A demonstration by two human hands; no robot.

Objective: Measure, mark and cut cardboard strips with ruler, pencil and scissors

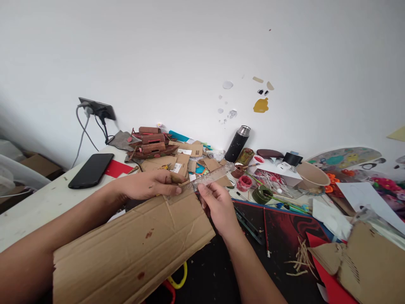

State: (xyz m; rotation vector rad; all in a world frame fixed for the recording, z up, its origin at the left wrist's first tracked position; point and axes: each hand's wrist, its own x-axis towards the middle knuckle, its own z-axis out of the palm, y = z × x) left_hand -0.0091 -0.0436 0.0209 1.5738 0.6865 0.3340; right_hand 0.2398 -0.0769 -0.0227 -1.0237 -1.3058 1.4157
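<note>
While my right grip [219, 203] pinches the clear ruler [218, 172], which juts beyond it, my left grip [151, 185] curls over the far edge of the cardboard [123, 253] just beside; whether it clamps, I cannot tell. This looks like aligning; the next move calls for a steady hold.

Soft light, faint shadows, stretched edges
</note>
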